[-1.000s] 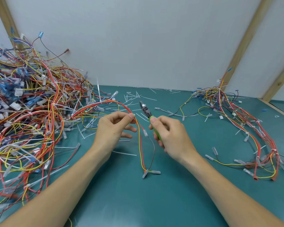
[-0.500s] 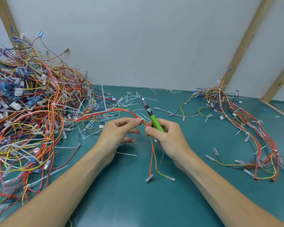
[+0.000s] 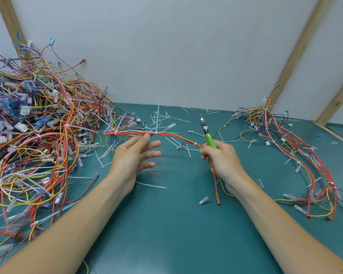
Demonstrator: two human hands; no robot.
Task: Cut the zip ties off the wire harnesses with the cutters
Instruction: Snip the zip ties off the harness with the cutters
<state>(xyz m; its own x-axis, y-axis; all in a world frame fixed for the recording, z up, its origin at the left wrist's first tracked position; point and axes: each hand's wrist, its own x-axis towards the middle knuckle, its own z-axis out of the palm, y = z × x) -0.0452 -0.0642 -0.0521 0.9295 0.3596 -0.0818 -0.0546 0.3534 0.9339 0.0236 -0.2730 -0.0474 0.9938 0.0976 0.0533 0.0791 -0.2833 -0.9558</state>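
The head view shows the right hand (image 3: 223, 161) curled around the green-handled cutters (image 3: 208, 133), blades pointing up and away, while also pinching the red, orange and yellow wire harness (image 3: 174, 134) just below a white zip tie (image 3: 195, 143). From that grip the harness arches left to the big wire pile (image 3: 38, 135), and its loose ends hang down to the teal table (image 3: 166, 224). The left hand (image 3: 134, 158) is spread with fingers straight, its fingertip (image 3: 147, 135) at the harness near another zip tie (image 3: 156, 132), holding nothing; a smaller wire bundle (image 3: 297, 151) lies at right.
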